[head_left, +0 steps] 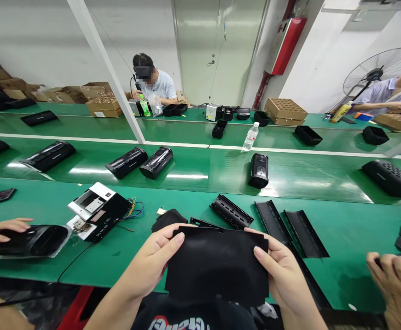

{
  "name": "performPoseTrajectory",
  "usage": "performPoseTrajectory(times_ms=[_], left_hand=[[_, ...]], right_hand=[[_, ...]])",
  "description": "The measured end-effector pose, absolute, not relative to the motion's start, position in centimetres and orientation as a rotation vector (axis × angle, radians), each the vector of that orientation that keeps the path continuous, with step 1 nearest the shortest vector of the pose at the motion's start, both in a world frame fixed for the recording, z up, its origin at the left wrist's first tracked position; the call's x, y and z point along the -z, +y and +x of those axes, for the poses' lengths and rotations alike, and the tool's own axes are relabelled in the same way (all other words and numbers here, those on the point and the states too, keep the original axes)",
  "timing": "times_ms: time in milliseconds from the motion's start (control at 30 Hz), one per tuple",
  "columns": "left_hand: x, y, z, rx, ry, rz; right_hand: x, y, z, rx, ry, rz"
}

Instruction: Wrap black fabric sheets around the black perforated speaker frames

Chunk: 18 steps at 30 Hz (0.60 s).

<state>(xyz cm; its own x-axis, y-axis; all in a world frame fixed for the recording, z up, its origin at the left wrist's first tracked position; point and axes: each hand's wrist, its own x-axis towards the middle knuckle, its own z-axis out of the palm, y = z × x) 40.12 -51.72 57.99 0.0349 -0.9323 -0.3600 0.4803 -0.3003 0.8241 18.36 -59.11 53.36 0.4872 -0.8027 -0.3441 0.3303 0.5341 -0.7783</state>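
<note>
Lower centre of frame: we hold a black notched sheet (217,268) flat over the near edge of the green bench (125,256). Our left hand (154,266) pinches its left edge, thumb on the face. Our right hand (283,270) pinches the right edge likewise. Just above it lie ribbed black plastic panels (231,211). A co-worker's hand (395,279) sits at lower right.
</note>
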Motion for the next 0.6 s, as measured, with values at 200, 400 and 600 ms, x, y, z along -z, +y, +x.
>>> performPoseTrajectory(times_ms=[200,400,600], left_hand=[[-59.1,-51.1,39.6,1.578,-0.545,1.061],[-58.5,-51.0,39.6,1.66,-0.521,0.993],[-54.4,-51.0,37.8,1.77,-0.383,1.018]], right_hand=[[-55.5,-58.0,18.0,0.835,0.817,-0.693],[-54.7,-58.3,17.9,0.868,0.826,-0.696],[-52.1,-59.9,18.4,0.83,0.895,-0.762]])
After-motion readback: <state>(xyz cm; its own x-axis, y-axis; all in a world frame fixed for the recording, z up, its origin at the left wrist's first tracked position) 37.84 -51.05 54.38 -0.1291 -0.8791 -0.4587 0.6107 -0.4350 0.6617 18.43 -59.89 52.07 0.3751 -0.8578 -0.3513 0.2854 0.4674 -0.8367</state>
